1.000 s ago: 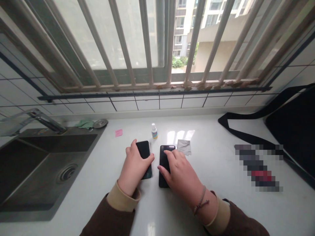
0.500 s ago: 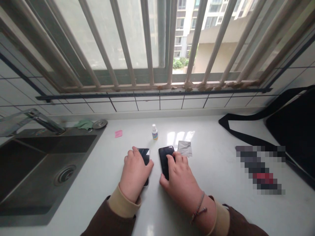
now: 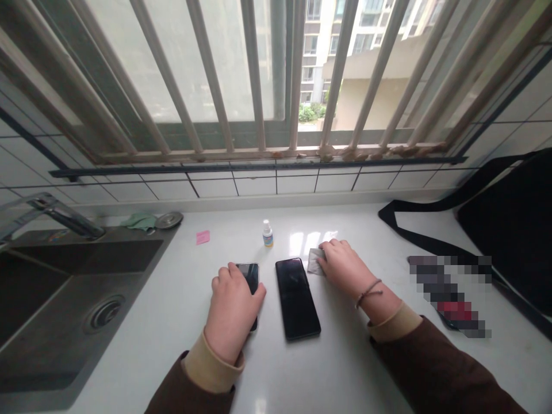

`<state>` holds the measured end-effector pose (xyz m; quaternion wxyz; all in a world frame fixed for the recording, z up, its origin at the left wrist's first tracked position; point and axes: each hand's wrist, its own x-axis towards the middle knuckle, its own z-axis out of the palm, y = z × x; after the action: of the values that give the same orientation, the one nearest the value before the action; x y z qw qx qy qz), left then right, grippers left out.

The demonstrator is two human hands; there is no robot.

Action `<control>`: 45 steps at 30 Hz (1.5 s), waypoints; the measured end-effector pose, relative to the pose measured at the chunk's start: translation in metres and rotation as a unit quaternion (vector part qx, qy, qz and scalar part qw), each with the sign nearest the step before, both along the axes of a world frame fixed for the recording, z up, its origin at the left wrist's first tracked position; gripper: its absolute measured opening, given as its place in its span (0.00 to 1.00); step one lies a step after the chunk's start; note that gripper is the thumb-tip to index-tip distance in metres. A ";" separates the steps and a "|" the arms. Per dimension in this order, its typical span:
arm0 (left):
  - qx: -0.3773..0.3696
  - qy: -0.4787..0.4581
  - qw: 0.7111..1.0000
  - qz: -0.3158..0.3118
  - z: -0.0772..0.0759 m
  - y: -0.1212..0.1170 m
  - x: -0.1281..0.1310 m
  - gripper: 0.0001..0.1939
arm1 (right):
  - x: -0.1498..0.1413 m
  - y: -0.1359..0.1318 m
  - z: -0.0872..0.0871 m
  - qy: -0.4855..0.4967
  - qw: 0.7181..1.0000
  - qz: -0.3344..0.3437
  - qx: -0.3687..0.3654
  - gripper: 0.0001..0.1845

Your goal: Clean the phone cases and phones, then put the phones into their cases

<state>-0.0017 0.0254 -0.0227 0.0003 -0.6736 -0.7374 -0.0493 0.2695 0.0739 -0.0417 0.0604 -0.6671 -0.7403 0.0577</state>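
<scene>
My left hand (image 3: 230, 305) curls over a dark-screened smartphone (image 3: 250, 273) lying flat on the white counter, its thumb along the phone's right edge and its palm hiding most of the screen. A second, black smartphone (image 3: 297, 299) lies untouched between my hands. My right hand (image 3: 345, 261), with a cord bracelet at the wrist, has its fingers closed on a small folded grey cloth (image 3: 314, 263) beside that phone's upper right corner. Just beyond the phones stands a small white spray bottle (image 3: 268, 234) with a coloured label.
At the left is a dark sink (image 3: 56, 322) with a chrome faucet (image 3: 69, 218). A pink paper slip (image 3: 202, 237), a green cloth (image 3: 138, 221) and a metal strainer (image 3: 169, 220) lie near it. A black bag (image 3: 513, 224) with its strap and a blurred object (image 3: 448, 296) occupy the right.
My right hand has left the black phone and moved up and right onto the grey cloth. My left hand stays over its phone. The view has shifted slightly.
</scene>
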 end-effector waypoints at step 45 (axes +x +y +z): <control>0.025 0.004 0.999 -0.021 -0.010 -0.001 0.004 0.35 | -0.107 -0.046 0.021 0.023 0.999 -0.037 -0.008 0.33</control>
<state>0.0022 0.0241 -0.0323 0.0190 -0.6892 -0.7214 -0.0650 0.1622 0.0281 -0.0208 0.0742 -0.6932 -0.7129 0.0766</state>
